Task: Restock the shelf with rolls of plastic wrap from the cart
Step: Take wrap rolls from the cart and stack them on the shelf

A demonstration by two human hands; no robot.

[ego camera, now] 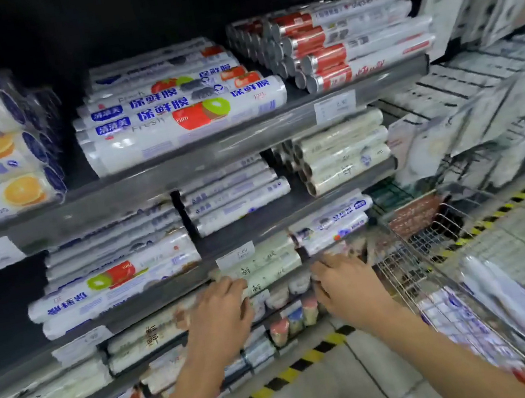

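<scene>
A person's left hand and right hand steady a bundle of pale green rolls at the front edge of a mid-height shelf. The fingers of each hand are curled about one end of the bundle, though blur hides the exact grip. Stacks of wrap already fill the tiers above. To the right, the wire cart holds more packaged rolls, suggesting the restocking is under way with several loads left.
</scene>
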